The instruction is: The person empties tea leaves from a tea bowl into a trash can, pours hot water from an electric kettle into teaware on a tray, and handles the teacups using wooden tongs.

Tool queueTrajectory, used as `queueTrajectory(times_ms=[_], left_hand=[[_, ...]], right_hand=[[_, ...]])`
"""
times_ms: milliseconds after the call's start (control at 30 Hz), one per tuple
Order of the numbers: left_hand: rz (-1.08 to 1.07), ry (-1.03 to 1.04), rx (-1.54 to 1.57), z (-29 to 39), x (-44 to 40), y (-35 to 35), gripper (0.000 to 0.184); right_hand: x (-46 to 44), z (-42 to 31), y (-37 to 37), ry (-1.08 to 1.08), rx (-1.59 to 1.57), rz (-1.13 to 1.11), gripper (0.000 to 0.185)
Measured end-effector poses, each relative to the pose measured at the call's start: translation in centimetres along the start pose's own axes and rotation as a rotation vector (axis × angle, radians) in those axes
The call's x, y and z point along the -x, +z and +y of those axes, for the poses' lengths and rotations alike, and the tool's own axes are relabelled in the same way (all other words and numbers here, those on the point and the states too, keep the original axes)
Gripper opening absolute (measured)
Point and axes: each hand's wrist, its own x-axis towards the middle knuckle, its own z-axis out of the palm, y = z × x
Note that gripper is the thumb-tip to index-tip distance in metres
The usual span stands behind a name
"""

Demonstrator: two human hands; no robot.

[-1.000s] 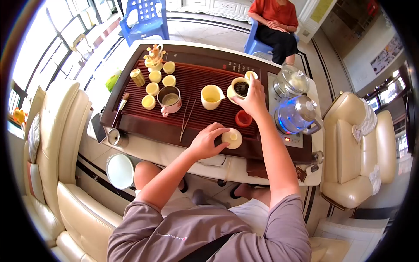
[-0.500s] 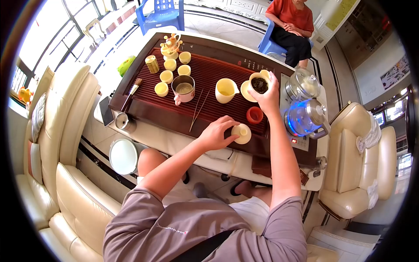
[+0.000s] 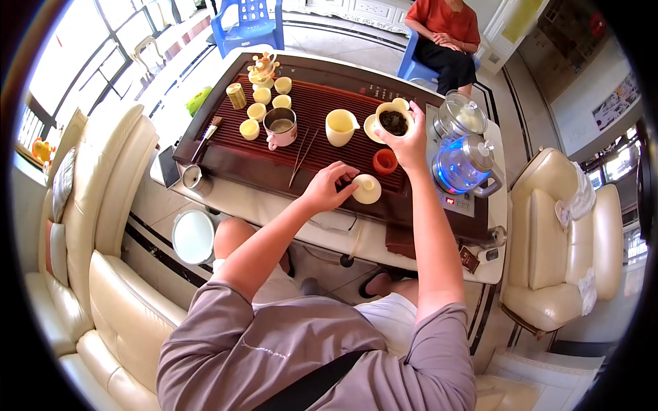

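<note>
My right hand [image 3: 409,142] grips a cream gaiwan bowl [image 3: 380,122] by its rim, tilted so the dark wet tea leaves inside show. Below it, a cream saucer [image 3: 371,129] lies on the slatted tea tray [image 3: 319,103]. The gaiwan lid [image 3: 367,190] rests near the tray's front edge, knob up. Just left of the lid is my left hand [image 3: 330,186], fingers bent and apart; its fingertips are close to the lid's edge and hold nothing. A cream pitcher [image 3: 340,128] and a red cup [image 3: 384,162] stand between the hands and the tray's middle.
Several small cups [image 3: 257,111] stand at the left beside a pink mug [image 3: 282,129], tongs [image 3: 303,159] and a brush [image 3: 207,137]. A blue-lit glass kettle [image 3: 458,166] and another glass pot [image 3: 460,115] stand right of my right hand. A seated person [image 3: 447,34] is across the table.
My left hand has drawn back leftward from the lid's knob, leaving the lid lying there. My right hand still holds the gaiwan bowl. The whole view has shifted slightly.
</note>
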Motion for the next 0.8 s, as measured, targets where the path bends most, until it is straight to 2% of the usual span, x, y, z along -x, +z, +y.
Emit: queueTrajectory(times_ms=[67, 167, 333, 400, 500, 567, 667, 767, 800], left_hand=[[-0.014, -0.012, -0.001, 0.2, -0.1, 0.1, 0.029], [-0.016, -0.022, -0.014, 0.1, 0.0, 0.3, 0.029], [0.021, -0.026, 0.006, 0.2, 0.0, 0.5, 0.023], [0.027, -0.037, 0.031, 0.4, 0.0, 0.5, 0.021], [0.024, -0.005, 0.006, 0.3, 0.0, 0.1, 0.022], [0.033, 0.002, 0.011, 0.2, 0.1, 0.1, 0.022], [0.038, 0.036, 0.010, -0.2, 0.2, 0.2, 0.024], [0.029, 0.026, 0.028, -0.6, 0.1, 0.2, 0.025], [0.030, 0.022, 0.030, -0.7, 0.1, 0.2, 0.025]], right_hand=[[-0.1, 0.5, -0.7, -0.004, 0.117, -0.016, 0.099], [-0.2, 1.8, -1.7, 0.098, 0.102, 0.005, 0.098], [0.0, 3.3, -3.5, 0.006, 0.282, 0.020, 0.098], [0.5, 2.3, -3.9, 0.141, 0.112, -0.077, 0.096], [0.9, 5.5, -3.7, 0.061, 0.199, -0.011, 0.094], [1.2, 3.8, -3.8, 0.164, 0.146, -0.050, 0.095], [1.5, 5.3, -3.5, 0.099, 0.261, 0.040, 0.097], [1.7, 4.5, -3.8, 0.205, 0.109, -0.032, 0.095], [1.6, 4.6, -3.7, 0.126, 0.154, 0.019, 0.094]])
